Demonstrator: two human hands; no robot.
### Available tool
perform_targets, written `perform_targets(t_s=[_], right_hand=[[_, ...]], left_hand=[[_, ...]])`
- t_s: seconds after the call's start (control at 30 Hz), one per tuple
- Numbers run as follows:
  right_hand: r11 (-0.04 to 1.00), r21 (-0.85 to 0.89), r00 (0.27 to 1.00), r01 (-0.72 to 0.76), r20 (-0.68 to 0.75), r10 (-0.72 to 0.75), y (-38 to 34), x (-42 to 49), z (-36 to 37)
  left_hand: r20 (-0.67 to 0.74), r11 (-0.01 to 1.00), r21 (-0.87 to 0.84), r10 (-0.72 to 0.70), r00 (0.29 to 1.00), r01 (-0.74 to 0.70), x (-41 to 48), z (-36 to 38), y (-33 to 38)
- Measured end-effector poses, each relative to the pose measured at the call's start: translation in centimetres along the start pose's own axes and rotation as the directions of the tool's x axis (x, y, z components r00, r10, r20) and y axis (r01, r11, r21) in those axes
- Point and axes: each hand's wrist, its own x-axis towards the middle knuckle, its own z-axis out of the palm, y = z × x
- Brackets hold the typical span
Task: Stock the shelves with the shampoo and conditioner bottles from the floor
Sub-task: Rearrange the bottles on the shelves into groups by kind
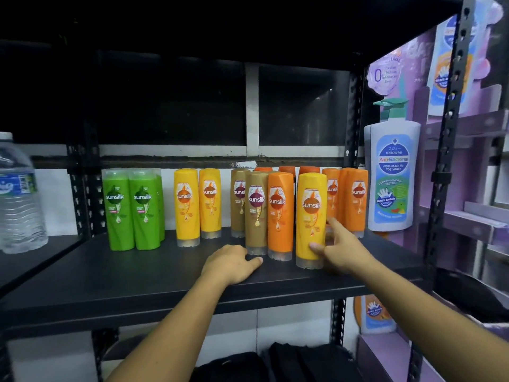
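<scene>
Sunsilk bottles stand cap-down on a black shelf [137,274]. At the left are green bottles [129,208], then two yellow bottles [197,204], brown bottles [254,213] and several orange bottles [349,197]. A yellow bottle [309,216] stands at the front right beside an orange bottle [279,216]. My right hand [334,244] grips the front yellow bottle low on its right side, thumb on its front and index finger pointing up behind it. My left hand [230,261] rests on the shelf just in front of the brown bottles, fingers curled, holding nothing.
A large water bottle [18,197] stands on the neighbouring shelf at the left. A purple cardboard display [457,161] with a big white pump-bottle cutout [392,175] fills the right side beyond the shelf post [446,161]. Black bags [289,362] lie on the level below.
</scene>
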Motion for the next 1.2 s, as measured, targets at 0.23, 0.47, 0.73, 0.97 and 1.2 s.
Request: perform_targets(t_s=[0.23,0.47,0.73,0.97,1.2], right_hand=[[0.989,0.002,0.985,0.146,0.093,-0.146,-3.3,-1.5,4.6],[0.980,0.002,0.968,0.200,0.155,-0.198,-7.4,1.2,12.6],[0.993,-0.022,0.987,0.120,0.108,-0.117,-9.7,7.1,18.9],[0.996,0.002,0.993,0.094,0.075,-0.094,-9.6,11.0,21.2],[0.993,0.022,0.991,0.113,0.069,-0.115,-8.7,13.2,22.6]], left_hand=[[0.085,0.990,0.006,0.140,0.986,-0.141,-0.6,-1.7,-2.8],[0.141,0.995,0.029,0.090,0.986,-0.095,-1.1,-3.9,-10.9],[-0.307,0.938,-0.331,-0.208,0.929,0.101,1.9,-6.1,-14.3],[-0.302,0.842,-0.538,-0.214,0.929,0.019,5.9,-6.4,-14.0],[-0.401,0.807,-0.584,-0.186,0.897,-0.093,7.6,-4.3,-14.7]])
